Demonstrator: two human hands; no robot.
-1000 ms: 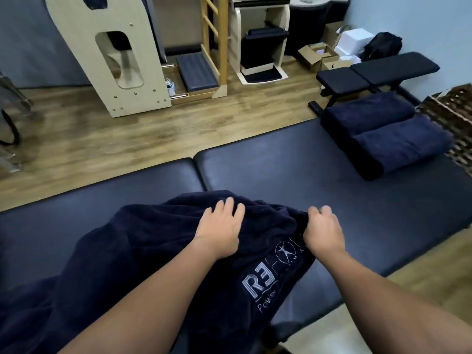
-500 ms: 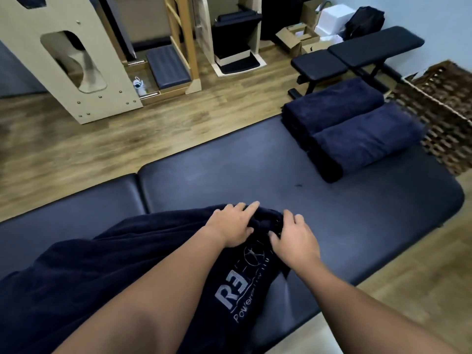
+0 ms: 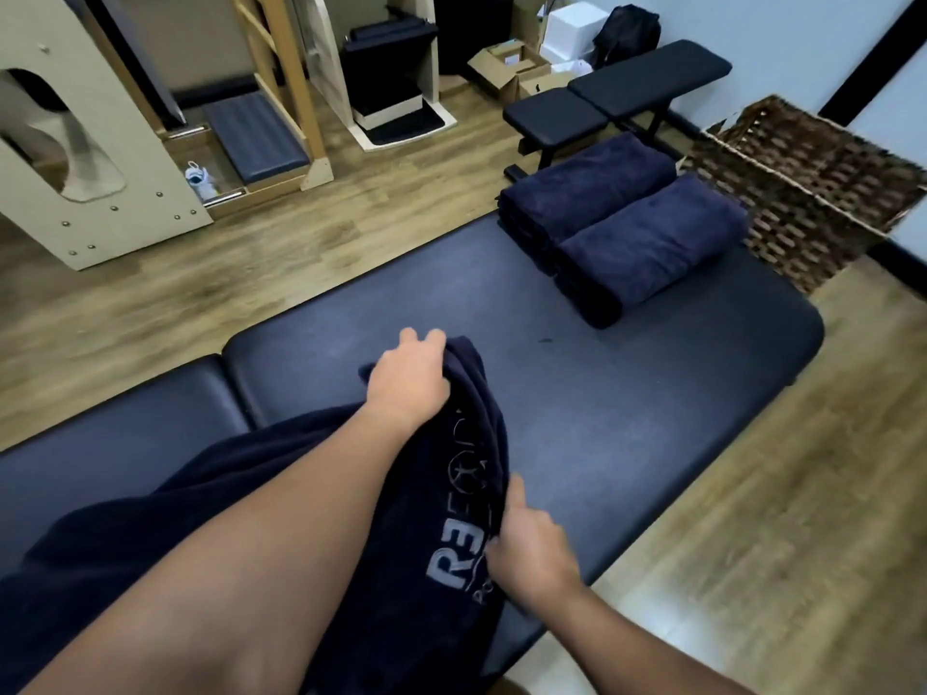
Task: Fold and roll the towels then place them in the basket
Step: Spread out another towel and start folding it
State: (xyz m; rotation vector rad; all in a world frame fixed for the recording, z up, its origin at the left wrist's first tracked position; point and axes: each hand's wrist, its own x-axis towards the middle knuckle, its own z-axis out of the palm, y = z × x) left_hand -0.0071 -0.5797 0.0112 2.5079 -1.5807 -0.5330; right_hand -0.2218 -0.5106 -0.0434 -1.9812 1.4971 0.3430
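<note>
Towel (image 3: pixel 210 534) in navy, with pale lettering on it, lies bunched over the near left part of the padded treatment table (image 3: pixel 627 418), draped toward me and partly under my forearms. Far right on the same table lie two rolled towels (image 3: pixel 622 228), side by side and touching, the nearer one close to the table's right end. Just beyond that end stands the woven basket (image 3: pixel 812 178), dark brown, on the wooden floor (image 3: pixel 225 303); the rolled pair lies between my hands and it. Behind the rolls a black weight bench (image 3: pixel 617 97) stands on the floor, with cardboard boxes (image 3: pixel 506 67), a white box and a dark bag past it against the far wall. Far left there is pale wooden exercise equipment (image 3: pixel 95 143), with a ladder-like frame and a padded blue step beside it. The stretch of table between my hands and the rolls is bare vinyl. My left hand (image 3: pixel 409 381) is out over the table, fingers curled over the top edge of the loose towel and gripping a bunched fold of it. My right hand (image 3: pixel 531 549) is nearer to me at the table's near side, thumb and fingers pinching the cloth's edge just beside the lettering, though blur hides how the fingertips lie.
</note>
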